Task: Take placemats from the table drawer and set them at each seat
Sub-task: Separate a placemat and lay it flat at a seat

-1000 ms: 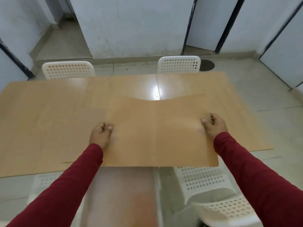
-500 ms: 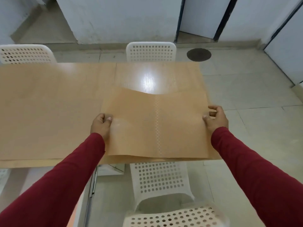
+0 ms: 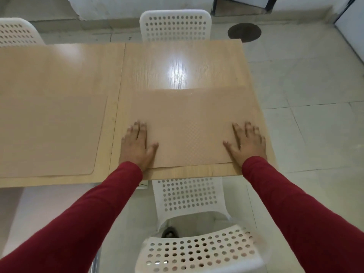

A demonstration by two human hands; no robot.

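Wooden table [image 3: 177, 62], flat tan checkered placemat [image 3: 189, 123]

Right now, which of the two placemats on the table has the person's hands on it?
The right-hand placemat, in front of the near white chair: the left hand and right hand lie flat on it. The placemat on the left lies untouched.

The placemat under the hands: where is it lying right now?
In the head view, the placemat lies flat on the table's right section, near edge, before the near white chair, right of another placemat.
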